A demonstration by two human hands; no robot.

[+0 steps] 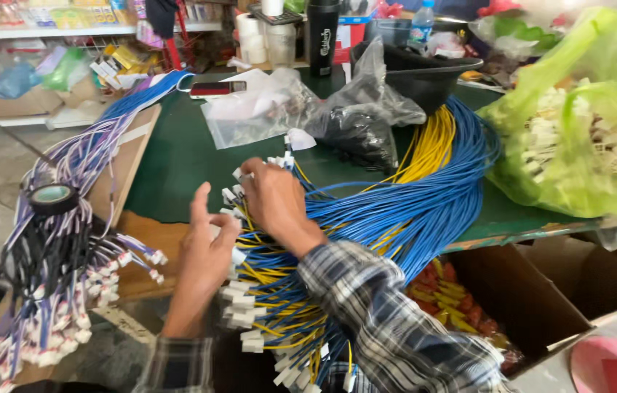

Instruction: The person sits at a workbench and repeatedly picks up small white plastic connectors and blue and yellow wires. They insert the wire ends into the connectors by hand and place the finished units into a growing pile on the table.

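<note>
Both hands worked in a bundle of blue and yellow wires [396,211] with white connectors [239,298], draped over the green table's [177,160] near edge. The right hand [273,198] gripped connectors; the left hand [209,251] touched them, fingers spread. A green bag [578,124] sat at the right edge.

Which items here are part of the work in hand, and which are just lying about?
In use: left hand and right hand on the bundle of blue and yellow wires with white plastic connectors.

Lying about: black tape roll, green plastic bag, black bottle, phone.
</note>
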